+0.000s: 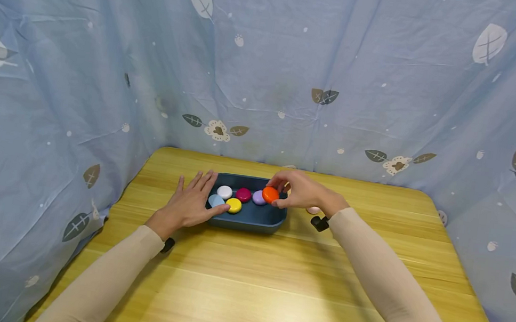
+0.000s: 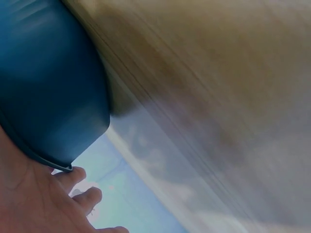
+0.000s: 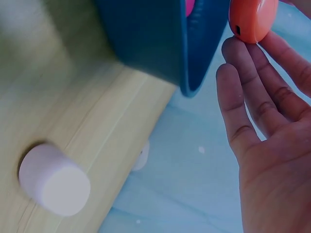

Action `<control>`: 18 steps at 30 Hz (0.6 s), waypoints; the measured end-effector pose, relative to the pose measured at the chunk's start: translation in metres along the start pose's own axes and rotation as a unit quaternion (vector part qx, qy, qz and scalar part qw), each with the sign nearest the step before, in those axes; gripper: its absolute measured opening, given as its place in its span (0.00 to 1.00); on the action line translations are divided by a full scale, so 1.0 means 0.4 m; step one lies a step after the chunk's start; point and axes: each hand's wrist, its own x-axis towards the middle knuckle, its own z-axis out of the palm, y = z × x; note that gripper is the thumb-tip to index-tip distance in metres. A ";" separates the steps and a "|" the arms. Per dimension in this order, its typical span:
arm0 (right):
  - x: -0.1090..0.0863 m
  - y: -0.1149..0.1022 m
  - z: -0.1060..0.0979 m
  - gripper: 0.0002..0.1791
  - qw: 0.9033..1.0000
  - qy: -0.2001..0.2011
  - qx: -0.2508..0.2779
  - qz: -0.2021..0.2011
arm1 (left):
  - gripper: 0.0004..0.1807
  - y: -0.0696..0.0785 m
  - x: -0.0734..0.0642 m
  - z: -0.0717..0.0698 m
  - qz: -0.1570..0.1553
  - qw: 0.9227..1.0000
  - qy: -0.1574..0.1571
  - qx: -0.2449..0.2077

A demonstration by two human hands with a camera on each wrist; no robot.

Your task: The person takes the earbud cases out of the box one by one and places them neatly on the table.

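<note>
A dark blue tray (image 1: 250, 226) stands on the table with round, glossy, disc-like pieces inside: white (image 1: 224, 192), crimson (image 1: 243, 195), lilac (image 1: 259, 198), yellow (image 1: 233, 206) and light blue (image 1: 215, 200). Over its right end, my right hand (image 1: 301, 189) pinches an orange disc (image 1: 270, 195) between thumb and fingertips. A small dark slot shows on the edge of that orange disc in the right wrist view. My left hand (image 1: 191, 204) rests at the tray's left rim, fingers spread and straight. Its thumb reaches over the rim beside the yellow disc and partly covers the light blue one.
Right of the tray, partly behind my right wrist, a pale pink round-topped piece (image 3: 54, 179) stands on the wooden table (image 1: 242, 288). A blue patterned curtain (image 1: 278, 77) hangs behind the table and along both sides.
</note>
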 end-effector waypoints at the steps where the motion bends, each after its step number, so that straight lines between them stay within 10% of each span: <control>1: -0.005 0.003 -0.002 0.23 1.000 0.003 -0.004 0.002 | 0.67 -0.001 0.000 0.000 0.000 1.000 0.001 0.000; 18: -0.093 0.063 -0.032 0.24 0.998 0.049 -0.009 0.025 | 0.68 -0.005 -0.008 0.006 -0.003 0.999 0.011 -0.042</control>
